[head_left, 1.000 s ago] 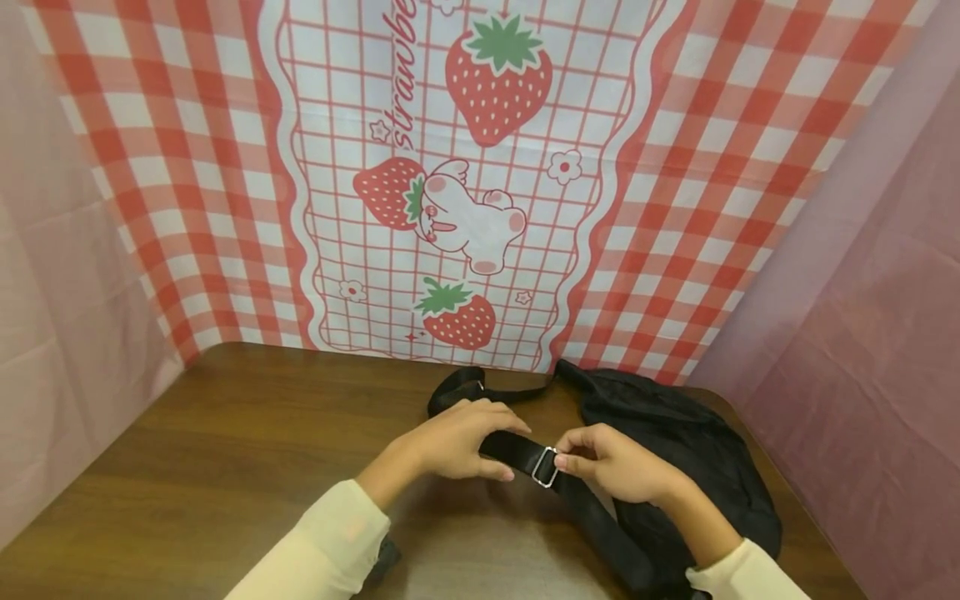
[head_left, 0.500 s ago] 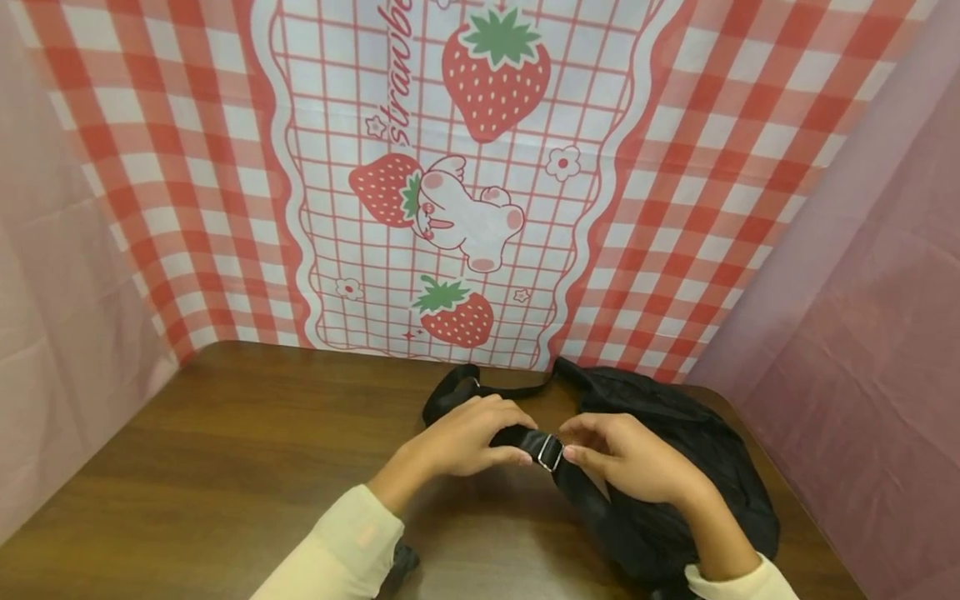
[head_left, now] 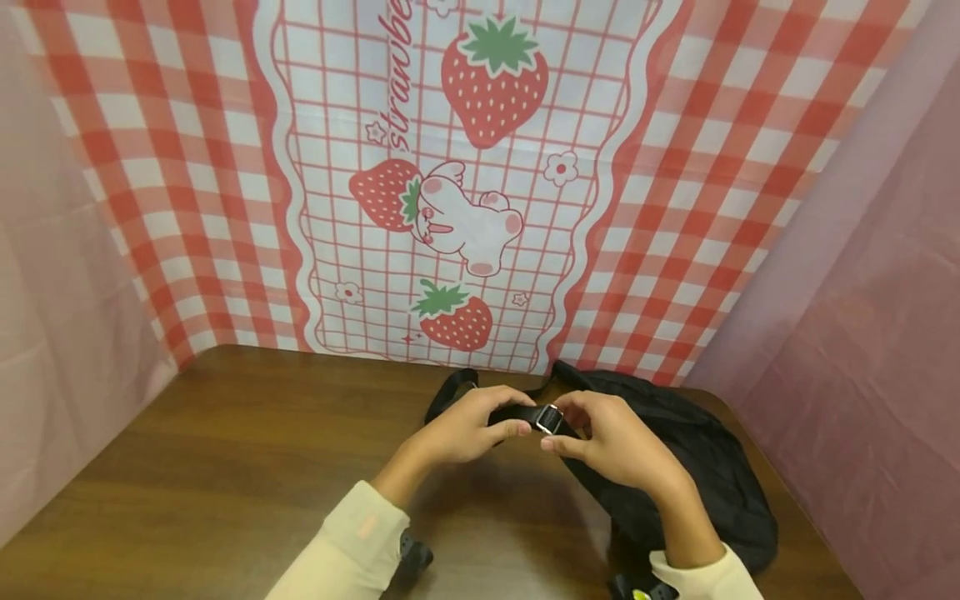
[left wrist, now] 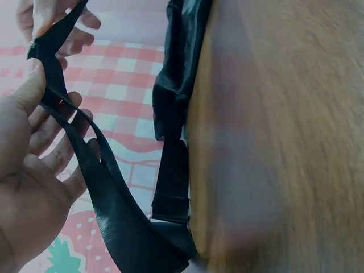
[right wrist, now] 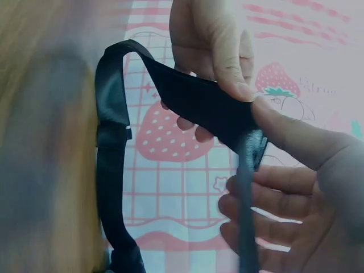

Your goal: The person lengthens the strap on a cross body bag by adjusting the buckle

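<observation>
A black bag (head_left: 697,467) lies on the right of the table. Its webbing strap (head_left: 514,413) is raised between both hands, with a silver metal slide buckle (head_left: 550,419) in the middle. My left hand (head_left: 465,425) holds the strap just left of the buckle, thumb on the near side and fingers behind. On the buckle's other side, my right hand (head_left: 618,437) pinches the strap between thumb and fingers. In the left wrist view, a doubled length of strap (left wrist: 108,193) hangs past the left palm. The right wrist view has both thumbs on the flat webbing (right wrist: 199,102).
The brown wooden table (head_left: 225,475) meets a red-checked strawberry cloth (head_left: 465,317) at the back. Pink cloths (head_left: 862,333) hang at both sides. A dark object (head_left: 412,558) shows beside the left sleeve. More strap (head_left: 448,396) loops behind the left hand.
Both hands have lifted the buckle section up and farther from the body. The right fingers have shifted from the buckle's edge to behind the strap beside it, and the hands are closer together.
</observation>
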The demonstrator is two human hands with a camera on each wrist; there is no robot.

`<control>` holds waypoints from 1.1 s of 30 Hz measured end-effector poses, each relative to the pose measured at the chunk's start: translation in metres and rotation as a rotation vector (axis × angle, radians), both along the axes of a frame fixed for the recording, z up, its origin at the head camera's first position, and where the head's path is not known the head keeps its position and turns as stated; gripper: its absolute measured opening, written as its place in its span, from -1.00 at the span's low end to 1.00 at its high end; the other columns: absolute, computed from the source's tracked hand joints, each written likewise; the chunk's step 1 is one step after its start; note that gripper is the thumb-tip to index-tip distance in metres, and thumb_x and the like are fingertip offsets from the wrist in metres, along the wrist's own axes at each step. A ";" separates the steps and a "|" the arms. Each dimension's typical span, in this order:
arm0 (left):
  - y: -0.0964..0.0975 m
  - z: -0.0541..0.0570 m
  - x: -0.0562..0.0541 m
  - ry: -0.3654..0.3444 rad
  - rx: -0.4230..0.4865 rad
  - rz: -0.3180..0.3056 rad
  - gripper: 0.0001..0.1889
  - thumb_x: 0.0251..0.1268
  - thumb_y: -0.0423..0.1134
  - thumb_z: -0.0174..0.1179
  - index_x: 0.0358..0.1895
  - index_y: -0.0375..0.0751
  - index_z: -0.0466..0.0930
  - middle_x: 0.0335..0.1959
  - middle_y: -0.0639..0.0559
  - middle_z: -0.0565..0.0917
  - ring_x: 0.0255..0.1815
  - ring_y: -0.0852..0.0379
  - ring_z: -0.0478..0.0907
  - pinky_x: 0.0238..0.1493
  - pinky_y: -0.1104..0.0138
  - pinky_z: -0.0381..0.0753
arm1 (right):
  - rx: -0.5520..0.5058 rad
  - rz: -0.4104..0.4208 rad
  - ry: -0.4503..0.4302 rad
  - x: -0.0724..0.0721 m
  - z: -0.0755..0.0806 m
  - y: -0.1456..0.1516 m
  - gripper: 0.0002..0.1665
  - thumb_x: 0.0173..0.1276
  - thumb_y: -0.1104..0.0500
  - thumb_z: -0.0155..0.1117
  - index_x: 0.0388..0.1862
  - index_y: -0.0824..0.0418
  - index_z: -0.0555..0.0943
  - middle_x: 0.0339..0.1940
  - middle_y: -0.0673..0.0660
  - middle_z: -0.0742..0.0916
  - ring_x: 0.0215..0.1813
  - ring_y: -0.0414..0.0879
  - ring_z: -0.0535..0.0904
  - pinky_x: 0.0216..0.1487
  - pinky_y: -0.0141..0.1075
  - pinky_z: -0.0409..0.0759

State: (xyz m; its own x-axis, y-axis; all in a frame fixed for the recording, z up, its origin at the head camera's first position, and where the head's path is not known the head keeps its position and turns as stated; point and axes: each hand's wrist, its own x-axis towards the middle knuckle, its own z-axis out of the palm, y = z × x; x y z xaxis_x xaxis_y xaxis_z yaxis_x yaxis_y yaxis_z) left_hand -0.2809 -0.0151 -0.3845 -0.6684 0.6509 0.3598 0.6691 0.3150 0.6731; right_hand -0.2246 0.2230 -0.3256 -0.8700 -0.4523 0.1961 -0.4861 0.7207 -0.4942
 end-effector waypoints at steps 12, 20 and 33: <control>0.003 0.010 -0.007 -0.044 0.069 0.053 -0.54 0.50 0.05 0.18 0.32 -0.06 0.54 0.09 0.12 0.69 0.08 0.26 0.60 0.18 0.23 0.55 | -0.161 -0.046 0.005 -0.014 0.002 0.000 -0.39 0.43 -0.15 0.37 0.26 0.21 0.62 -0.04 0.04 0.76 -0.09 -0.14 0.71 -0.10 -0.26 0.69; -0.001 0.010 -0.010 -0.058 0.098 0.088 -0.53 0.50 0.05 0.22 0.37 0.00 0.54 0.27 0.04 0.63 0.23 0.16 0.58 0.23 0.18 0.55 | -0.273 -0.036 -0.067 -0.015 0.001 0.001 -0.35 0.46 -0.03 0.38 0.38 0.30 0.53 0.14 0.22 0.73 0.02 -0.01 0.73 -0.06 -0.22 0.71; -0.004 0.010 -0.007 -0.050 0.134 0.089 -0.58 0.37 -0.03 0.38 0.23 -0.03 0.66 0.10 0.12 0.68 0.15 0.22 0.59 0.24 0.22 0.53 | -0.209 -0.019 -0.061 -0.016 -0.003 0.000 -0.34 0.43 -0.04 0.41 0.38 0.26 0.54 0.22 0.21 0.69 0.17 0.11 0.66 0.10 0.01 0.66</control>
State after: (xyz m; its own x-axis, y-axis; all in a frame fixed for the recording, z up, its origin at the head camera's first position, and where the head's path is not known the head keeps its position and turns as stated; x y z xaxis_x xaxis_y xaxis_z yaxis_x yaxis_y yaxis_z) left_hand -0.2876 -0.0194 -0.3745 -0.7404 0.5369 0.4044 0.6073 0.2765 0.7448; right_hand -0.2404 0.2227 -0.3281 -0.8912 -0.3908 0.2305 -0.4380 0.6086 -0.6616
